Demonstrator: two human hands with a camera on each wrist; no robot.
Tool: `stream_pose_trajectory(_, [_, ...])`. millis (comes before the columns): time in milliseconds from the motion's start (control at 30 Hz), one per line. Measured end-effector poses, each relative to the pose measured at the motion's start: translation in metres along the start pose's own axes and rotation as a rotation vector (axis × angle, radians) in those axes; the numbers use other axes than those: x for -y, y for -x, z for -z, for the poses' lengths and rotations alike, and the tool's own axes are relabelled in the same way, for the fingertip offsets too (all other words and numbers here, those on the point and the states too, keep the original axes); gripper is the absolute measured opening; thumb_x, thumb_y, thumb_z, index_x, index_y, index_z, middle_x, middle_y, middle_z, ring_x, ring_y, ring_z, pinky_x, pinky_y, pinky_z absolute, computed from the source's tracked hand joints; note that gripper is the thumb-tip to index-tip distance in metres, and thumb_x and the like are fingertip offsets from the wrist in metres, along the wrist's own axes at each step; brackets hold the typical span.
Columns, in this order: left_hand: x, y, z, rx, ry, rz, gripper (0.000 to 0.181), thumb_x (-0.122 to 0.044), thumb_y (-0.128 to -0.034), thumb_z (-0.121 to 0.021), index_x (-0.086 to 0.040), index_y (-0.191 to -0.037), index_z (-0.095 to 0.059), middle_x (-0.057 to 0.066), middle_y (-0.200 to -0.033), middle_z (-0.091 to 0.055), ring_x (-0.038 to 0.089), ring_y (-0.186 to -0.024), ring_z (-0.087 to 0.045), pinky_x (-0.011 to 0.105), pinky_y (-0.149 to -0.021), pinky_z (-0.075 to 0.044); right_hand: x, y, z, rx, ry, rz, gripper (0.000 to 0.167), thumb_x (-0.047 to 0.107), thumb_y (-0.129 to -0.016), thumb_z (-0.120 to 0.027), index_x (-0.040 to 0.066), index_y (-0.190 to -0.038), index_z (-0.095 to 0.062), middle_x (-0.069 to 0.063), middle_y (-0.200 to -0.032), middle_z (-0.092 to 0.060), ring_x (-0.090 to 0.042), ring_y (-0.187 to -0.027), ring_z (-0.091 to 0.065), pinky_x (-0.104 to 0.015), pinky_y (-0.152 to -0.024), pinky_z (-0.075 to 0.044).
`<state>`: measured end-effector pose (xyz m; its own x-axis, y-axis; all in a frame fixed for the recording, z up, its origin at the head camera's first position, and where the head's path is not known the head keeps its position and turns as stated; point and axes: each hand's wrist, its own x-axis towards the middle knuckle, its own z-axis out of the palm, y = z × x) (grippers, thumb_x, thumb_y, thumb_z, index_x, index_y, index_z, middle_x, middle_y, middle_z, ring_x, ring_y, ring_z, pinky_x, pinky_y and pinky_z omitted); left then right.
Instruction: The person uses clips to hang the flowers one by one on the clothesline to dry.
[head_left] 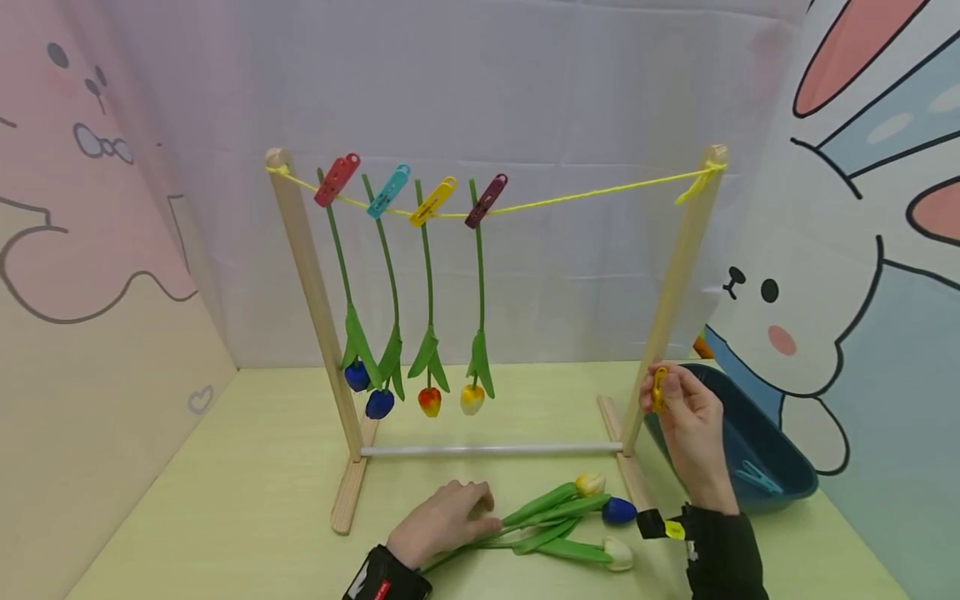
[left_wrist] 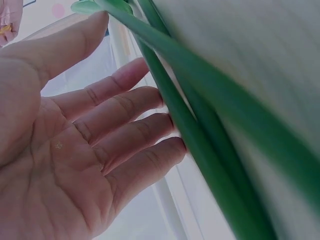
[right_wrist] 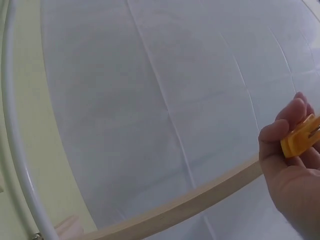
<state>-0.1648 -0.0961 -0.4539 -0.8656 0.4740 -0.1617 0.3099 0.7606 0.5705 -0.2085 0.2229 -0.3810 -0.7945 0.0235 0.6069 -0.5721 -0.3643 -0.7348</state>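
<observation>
Right hand (head_left: 693,429), one: thumb and fingers pinching a small yellow clothespin (head_left: 659,390), raised above the tabletop (head_left: 225,483) in front of the lower part of the right wooden upright (head_left: 682,258). Left hand (head_left: 447,518), one: fingers loosely extended and slightly bent, low over the tabletop, fingertips against green stems in the left wrist view. Loose artificial tulips, three, lying with blooms to the right and stems running toward the left hand: one yellow-and-white tulip (head_left: 590,484), one blue tulip (head_left: 618,511), one white tulip (head_left: 617,553); leaves green, overlapping. Drying frame, one: the right upright, a left wooden upright (head_left: 315,300), flat wooden feet, a white rod (head_left: 491,451) joining the two sides low down, and a yellow cord (head_left: 592,196) tied between the tops, sagging. Clothespins on the cord, four, left to right: red clothespin (head_left: 337,180), light blue clothespin (head_left: 388,191), second yellow clothespin (head_left: 432,201), maroon clothespin (head_left: 486,201). Hung tulips, four, blooms downward, one per clothespin: two blue (head_left: 380,404), one red-and-yellow (head_left: 430,402), one pale yellow-and-white (head_left: 472,399). Dark teal basin (head_left: 720,392), one, at the right beside the frame, containing a blue clothespin (head_left: 759,477). Backdrop: pale cloth (head_left: 487,83) behind; rabbit drawing (head_left: 810,292) on the right panel.
</observation>
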Motion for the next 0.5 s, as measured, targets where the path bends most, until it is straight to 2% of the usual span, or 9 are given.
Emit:
stream_pose_trajectory(167, [0.0011, 0.0008, -0.0002, 0.007, 0.03, -0.029, 0.021, -0.038, -0.0926, -0.072, -0.017, -0.096, -0.067, -0.004, -0.082, -0.063, 0.007, -0.073, -0.052, 0.024, -0.065, -0.041, 0.0008, 0.0007, -0.0006, -0.017, 0.059, -0.015, 0.03, 0.01, -0.107, -0.04, -0.015, -0.116, -0.055, -0.004, -0.092, -0.065, -0.014, -0.079, -0.059, -0.017, -0.072, -0.053])
stream_pose_trajectory(333, [0.0011, 0.0, -0.001, -0.003, 0.006, -0.06, 0.021, -0.039, -0.0956, -0.068, -0.018, -0.092, -0.067, -0.006, -0.08, -0.064, 0.004, -0.069, -0.049, 0.022, -0.062, -0.04, 0.0019, 0.0011, -0.0007, -0.047, 0.099, -0.028, 0.032, 0.013, -0.108, -0.041, -0.015, -0.116, -0.055, -0.003, -0.091, -0.066, -0.014, -0.077, -0.059, -0.017, -0.072, -0.054])
stream_pose_trajectory(500, [0.0011, -0.0006, -0.0009, 0.003, 0.016, -0.058, 0.025, -0.043, -0.0896, -0.074, -0.021, -0.084, -0.065, -0.008, -0.077, -0.061, 0.005, -0.071, -0.049, 0.021, -0.063, -0.038, 0.0021, 0.0008, -0.0006, -0.053, 0.103, -0.024, 0.032, 0.012, -0.108, -0.041, -0.016, -0.116, -0.055, -0.003, -0.091, -0.067, -0.014, -0.076, -0.059, -0.018, -0.071, -0.054])
